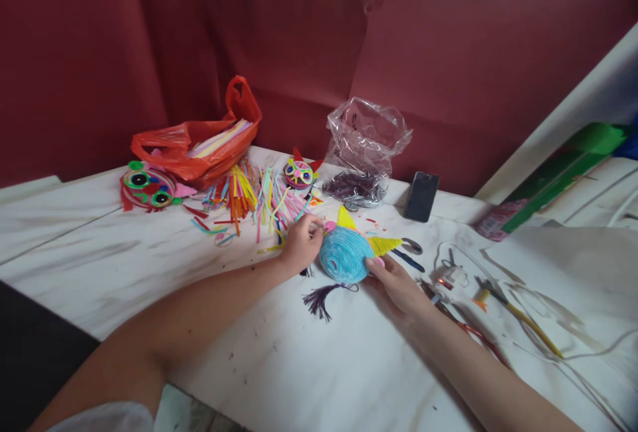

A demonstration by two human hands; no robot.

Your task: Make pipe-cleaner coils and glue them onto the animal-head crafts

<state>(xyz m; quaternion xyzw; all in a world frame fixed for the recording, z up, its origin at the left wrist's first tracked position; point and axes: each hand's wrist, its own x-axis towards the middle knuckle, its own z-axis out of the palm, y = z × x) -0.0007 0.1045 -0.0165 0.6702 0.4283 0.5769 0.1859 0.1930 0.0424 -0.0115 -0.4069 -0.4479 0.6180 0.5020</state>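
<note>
Between my hands is a round craft piece of coiled light-blue pipe cleaner (343, 256), with yellow pointed ears and small pink parts at its edge. My right hand (396, 282) grips its right side, thumb on the front. At the upper left edge, my left hand (302, 244) has its fingers closed beside a pink part; whether they pinch it or something small is hidden. Just below the blue piece, a dark purple tassel (319, 300) with a thin loop lies on the white marbled table (279, 379).
Behind are a red plastic bag (174, 139), bundled pipe cleaners (242, 189), two finished-looking animal faces (149, 187) and a clear bag (366, 126) of dark tassels. A phone (421, 196), a glue gun (451, 282), yellow-handled pliers (528, 325) and cables are on the right.
</note>
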